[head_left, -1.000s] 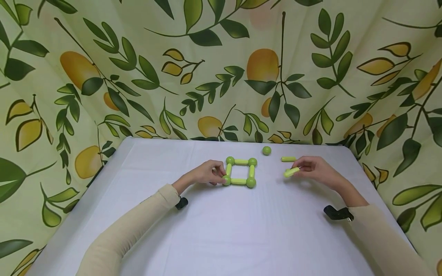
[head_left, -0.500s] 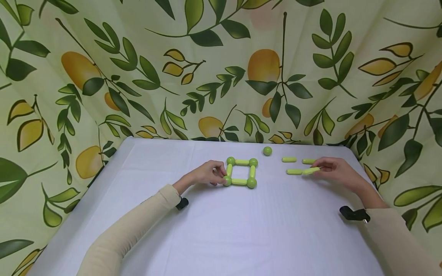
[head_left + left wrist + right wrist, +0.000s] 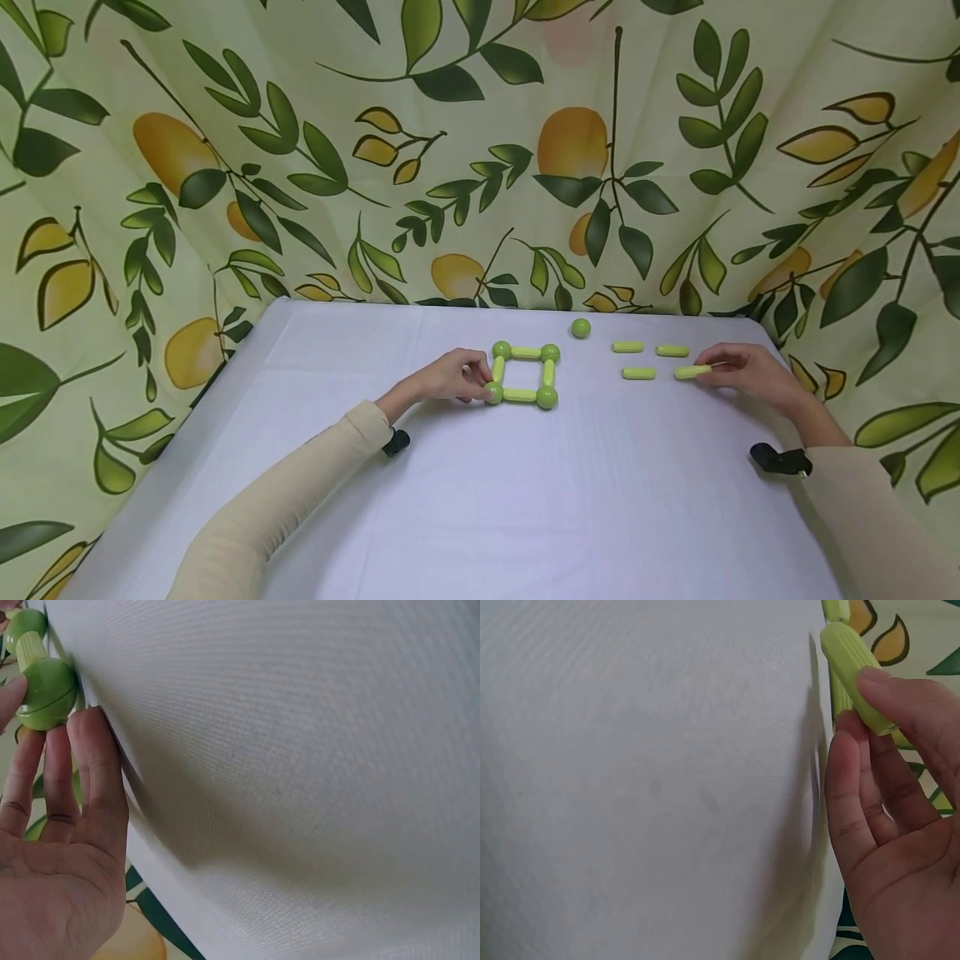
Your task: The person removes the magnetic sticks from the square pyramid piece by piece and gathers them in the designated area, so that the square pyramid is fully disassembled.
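A square frame of light-green rods (image 3: pixel 519 395) joined by green balls (image 3: pixel 547 397) lies flat toward the back of the table. My left hand (image 3: pixel 455 376) pinches the ball (image 3: pixel 49 693) at its near left corner between thumb and fingertips. To the right, my right hand (image 3: pixel 742 373) holds a ribbed light-green rod (image 3: pixel 853 673) by one end, with the thumb on top and fingers beneath. That rod sits low over the cloth, beside another loose rod (image 3: pixel 638 374). Behind them lie two more rods, one to the left (image 3: pixel 627 347) and one nearer the hand (image 3: pixel 672 352).
A single green ball (image 3: pixel 581 328) rests near the back edge, between the frame and the loose rods. White cloth (image 3: pixel 525 500) covers the table. A curtain printed with leaves and fruit (image 3: pixel 480 167) hangs right behind it.
My right hand has moved right with its rod, uncovering the loose rods it overlapped before. My left hand stays at the same corner ball, and the frame has not moved.
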A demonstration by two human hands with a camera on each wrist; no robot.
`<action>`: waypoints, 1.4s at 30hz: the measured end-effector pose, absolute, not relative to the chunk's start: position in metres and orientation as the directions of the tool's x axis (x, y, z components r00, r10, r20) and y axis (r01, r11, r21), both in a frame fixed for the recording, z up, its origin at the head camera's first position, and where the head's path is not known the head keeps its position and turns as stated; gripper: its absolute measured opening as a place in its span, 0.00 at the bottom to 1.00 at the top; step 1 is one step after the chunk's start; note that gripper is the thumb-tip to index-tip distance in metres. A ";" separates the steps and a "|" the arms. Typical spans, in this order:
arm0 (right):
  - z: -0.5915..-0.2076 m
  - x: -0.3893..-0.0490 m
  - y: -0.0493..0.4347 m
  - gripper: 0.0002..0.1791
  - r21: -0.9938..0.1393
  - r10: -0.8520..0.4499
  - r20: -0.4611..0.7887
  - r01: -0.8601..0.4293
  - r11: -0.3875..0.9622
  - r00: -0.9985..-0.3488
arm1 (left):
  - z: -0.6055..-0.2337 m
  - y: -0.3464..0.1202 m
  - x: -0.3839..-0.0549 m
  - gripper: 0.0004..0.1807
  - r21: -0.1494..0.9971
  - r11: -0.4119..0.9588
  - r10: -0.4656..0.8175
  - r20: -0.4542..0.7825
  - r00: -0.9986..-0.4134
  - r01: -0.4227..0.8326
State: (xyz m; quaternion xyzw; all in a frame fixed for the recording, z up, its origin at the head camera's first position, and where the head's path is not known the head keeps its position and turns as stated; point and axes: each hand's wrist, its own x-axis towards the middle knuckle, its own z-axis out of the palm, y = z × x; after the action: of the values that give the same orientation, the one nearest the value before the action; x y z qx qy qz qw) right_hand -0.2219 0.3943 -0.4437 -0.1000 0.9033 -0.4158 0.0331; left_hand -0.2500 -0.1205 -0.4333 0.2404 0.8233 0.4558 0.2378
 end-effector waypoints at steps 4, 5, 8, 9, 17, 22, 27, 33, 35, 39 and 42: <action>-0.445 -0.224 0.395 0.18 -0.741 -0.220 0.000 -0.147 0.655 -0.976 | -0.434 -0.121 -0.250 0.12 0.864 0.471 0.610 -0.173 -0.773 0.178; -0.445 -0.225 0.395 0.19 -0.739 -0.225 -0.009 -0.145 0.658 -0.974 | -0.435 -0.121 -0.250 0.12 0.864 0.471 0.609 -0.174 -0.774 0.176; -0.444 -0.225 0.392 0.18 -0.735 -0.234 -0.021 -0.144 0.663 -0.972 | -0.436 -0.121 -0.250 0.12 0.867 0.469 0.607 -0.175 -0.775 0.171; -0.444 -0.225 0.392 0.18 -0.731 -0.241 -0.021 -0.150 0.666 -0.970 | -0.436 -0.120 -0.250 0.11 0.867 0.468 0.607 -0.176 -0.775 0.169; -0.444 -0.227 0.388 0.16 -0.708 -0.255 0.001 -0.181 0.682 -0.967 | -0.435 -0.120 -0.251 0.11 0.864 0.473 0.607 -0.175 -0.775 0.175; -0.446 -0.229 0.389 0.16 -0.706 -0.251 -0.010 -0.171 0.687 -0.968 | -0.435 -0.120 -0.252 0.11 0.862 0.476 0.605 -0.176 -0.777 0.175; -0.444 -0.229 0.391 0.16 -0.688 -0.269 -0.008 -0.189 0.700 -0.963 | -0.433 -0.120 -0.251 0.12 0.862 0.474 0.608 -0.171 -0.775 0.181; -0.436 -0.228 0.393 0.14 -0.650 -0.273 0.065 -0.249 0.718 -0.960 | -0.435 -0.120 -0.251 0.11 0.867 0.464 0.611 -0.167 -0.774 0.179; -0.432 -0.229 0.390 0.13 -0.650 -0.291 0.113 -0.292 0.701 -0.950 | -0.434 -0.120 -0.250 0.11 0.869 0.464 0.608 -0.170 -0.776 0.173; -0.425 -0.229 0.374 0.12 -0.665 -0.342 0.175 -0.367 0.651 -0.923 | -0.433 -0.120 -0.249 0.11 0.867 0.467 0.599 -0.168 -0.783 0.171; -0.420 -0.228 0.357 0.13 -0.707 -0.371 0.164 -0.372 0.601 -0.914 | -0.434 -0.120 -0.248 0.11 0.866 0.466 0.598 -0.157 -0.786 0.182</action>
State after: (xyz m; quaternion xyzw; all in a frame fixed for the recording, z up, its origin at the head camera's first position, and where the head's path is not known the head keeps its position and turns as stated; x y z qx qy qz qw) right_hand -0.2275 0.3567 -0.4199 -0.2076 0.8948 -0.3953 -0.0002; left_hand -0.2479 -0.1197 -0.4342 0.2363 0.8257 0.4593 0.2266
